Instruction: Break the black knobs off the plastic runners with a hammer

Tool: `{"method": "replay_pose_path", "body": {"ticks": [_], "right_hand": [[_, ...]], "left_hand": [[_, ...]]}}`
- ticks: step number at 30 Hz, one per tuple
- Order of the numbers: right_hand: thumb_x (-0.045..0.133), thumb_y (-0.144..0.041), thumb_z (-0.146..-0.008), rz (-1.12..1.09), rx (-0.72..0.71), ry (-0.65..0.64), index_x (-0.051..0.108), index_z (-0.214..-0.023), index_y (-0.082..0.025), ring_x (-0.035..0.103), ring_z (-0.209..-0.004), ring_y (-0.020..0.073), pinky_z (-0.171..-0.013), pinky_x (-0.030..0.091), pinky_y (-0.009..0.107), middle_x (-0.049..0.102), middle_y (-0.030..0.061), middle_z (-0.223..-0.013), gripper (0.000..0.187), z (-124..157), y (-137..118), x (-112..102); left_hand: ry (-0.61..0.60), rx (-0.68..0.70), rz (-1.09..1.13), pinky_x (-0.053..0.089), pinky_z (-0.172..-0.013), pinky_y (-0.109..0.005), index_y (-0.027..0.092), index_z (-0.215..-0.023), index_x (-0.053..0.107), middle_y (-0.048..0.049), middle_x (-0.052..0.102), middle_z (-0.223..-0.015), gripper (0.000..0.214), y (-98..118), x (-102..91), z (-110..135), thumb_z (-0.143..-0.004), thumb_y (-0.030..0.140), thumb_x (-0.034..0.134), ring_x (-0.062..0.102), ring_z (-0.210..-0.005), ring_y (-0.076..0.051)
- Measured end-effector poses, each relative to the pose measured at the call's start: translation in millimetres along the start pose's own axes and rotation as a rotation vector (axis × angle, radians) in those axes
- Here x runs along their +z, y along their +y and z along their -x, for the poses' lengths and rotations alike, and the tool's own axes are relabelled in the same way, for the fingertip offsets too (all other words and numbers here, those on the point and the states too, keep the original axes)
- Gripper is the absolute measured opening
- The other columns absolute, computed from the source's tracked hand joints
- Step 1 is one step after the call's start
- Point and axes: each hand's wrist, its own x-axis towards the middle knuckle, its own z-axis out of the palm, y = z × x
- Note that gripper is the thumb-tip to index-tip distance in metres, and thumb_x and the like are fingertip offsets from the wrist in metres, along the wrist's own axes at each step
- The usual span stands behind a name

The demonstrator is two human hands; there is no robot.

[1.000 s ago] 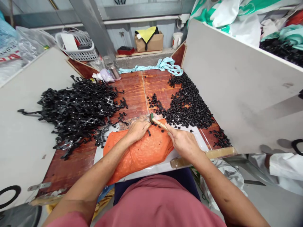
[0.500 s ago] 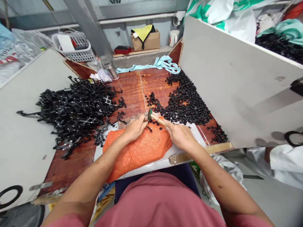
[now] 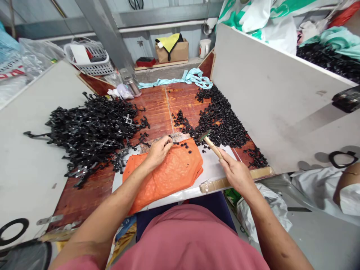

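Note:
My left hand (image 3: 158,150) rests on an orange mesh cloth (image 3: 165,176) and pinches a small black plastic piece (image 3: 173,142) at the cloth's far edge. My right hand (image 3: 236,171) is closed round the wooden handle of a small hammer (image 3: 209,142), whose head is raised to the right of the piece, just in front of a heap of small black parts (image 3: 222,122). A few loose black bits lie on the cloth near my left fingers.
A big tangle of black plastic frames (image 3: 90,131) fills the left of the reddish wooden table (image 3: 157,108). White boards (image 3: 270,101) wall both sides. A metal flask (image 3: 129,83), a teal cloth (image 3: 185,78) and a basket (image 3: 90,58) stand at the back. Another person's sleeve (image 3: 320,187) shows at the right.
My right hand has drawn the hammer away to the right and lifted it off the piece. My left hand has stayed on the cloth, still pinching the piece.

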Motion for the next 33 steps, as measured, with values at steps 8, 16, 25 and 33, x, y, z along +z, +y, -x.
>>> {"method": "replay_pose_path", "body": {"ticks": [8, 16, 25, 33], "right_hand": [[0.04, -0.035, -0.106, 0.004, 0.073, -0.06, 0.052, -0.154, -0.03, 0.071, -0.118, 0.0278, -0.097, 0.057, 0.037, 0.071, 0.006, -0.134, 0.05, 24.5, 27.8, 22.6], [0.04, -0.034, -0.106, 0.01, 0.077, -0.076, 0.048, -0.156, -0.033, 0.068, -0.122, 0.0276, -0.099, 0.056, 0.038, 0.068, 0.0044, -0.138, 0.051, 22.8, 29.7, 25.1], [0.042, -0.032, -0.106, -0.017, 0.048, -0.076, 0.05, -0.155, -0.029, 0.068, -0.122, 0.0281, -0.101, 0.055, 0.042, 0.069, 0.0069, -0.137, 0.05, 20.2, 30.3, 21.8], [0.043, -0.033, -0.106, 0.007, 0.04, -0.049, 0.053, -0.153, -0.03, 0.073, -0.112, 0.0273, -0.091, 0.059, 0.037, 0.073, 0.0066, -0.129, 0.048, 21.4, 28.4, 22.7]], "left_hand": [[0.018, -0.061, -0.041, 0.038, -0.078, -0.031, 0.026, -0.095, 0.064, -0.001, 0.074, -0.092, 0.019, 5.4, 18.2, -11.3, -0.1, 0.034, 0.048, 0.065, -0.086, -0.021], [0.024, -0.065, -0.13, 0.038, -0.09, -0.035, 0.026, -0.097, 0.066, -0.0026, 0.077, -0.095, 0.021, 4.4, 23.9, -7.9, -0.101, 0.035, 0.048, 0.069, -0.092, -0.024], [0.078, -0.064, -0.1, 0.038, -0.094, -0.037, 0.026, -0.096, 0.064, -0.0015, 0.077, -0.094, 0.018, 5.7, 27.4, -6.6, -0.101, 0.034, 0.049, 0.069, -0.092, -0.023], [0.062, -0.073, -0.088, 0.04, -0.091, -0.036, 0.025, -0.095, 0.066, -0.0024, 0.077, -0.092, 0.019, 9.6, 26.5, -6.1, -0.1, 0.034, 0.05, 0.068, -0.087, -0.023]]}}
